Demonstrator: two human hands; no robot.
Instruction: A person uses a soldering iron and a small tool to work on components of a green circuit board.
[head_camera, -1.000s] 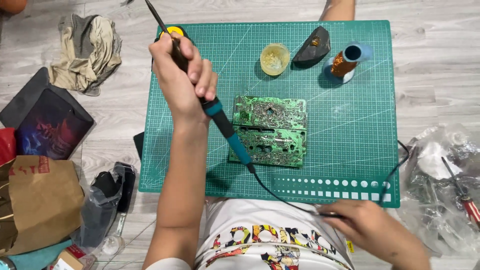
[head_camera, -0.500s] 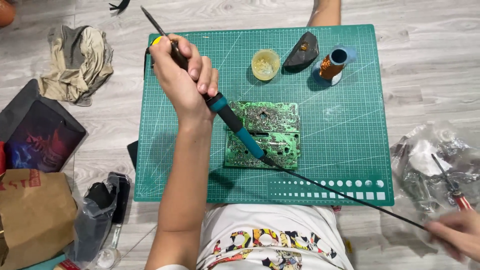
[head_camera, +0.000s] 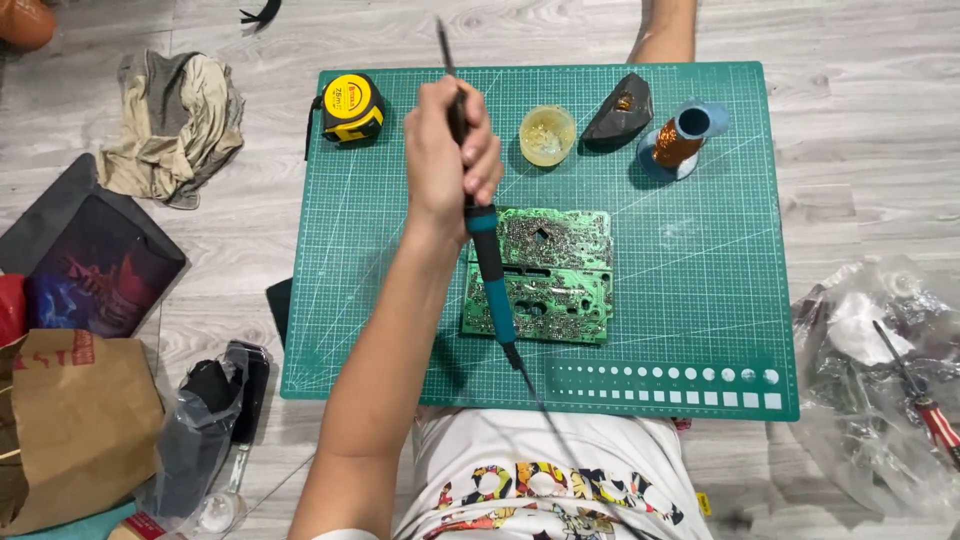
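My left hand (head_camera: 448, 150) grips a soldering iron (head_camera: 488, 270) with a teal handle, its metal tip pointing away from me over the top of the green cutting mat (head_camera: 700, 300). The iron's black cord runs back toward my lap. A green circuit board (head_camera: 550, 290), solder side up, lies in the middle of the mat just right of the handle. My right hand is out of view.
On the mat's far edge sit a yellow tape measure (head_camera: 350, 108), a small round pot (head_camera: 547, 135), a dark sponge holder (head_camera: 620, 112) and a copper wire spool (head_camera: 680, 138). A screwdriver (head_camera: 915, 395) lies on clear plastic bags at right. Cloth, paper bag and a dark box lie left.
My left hand with the iron has moved right toward the mat's centre, uncovering the tape measure. My right hand, low at right before, has left the view.
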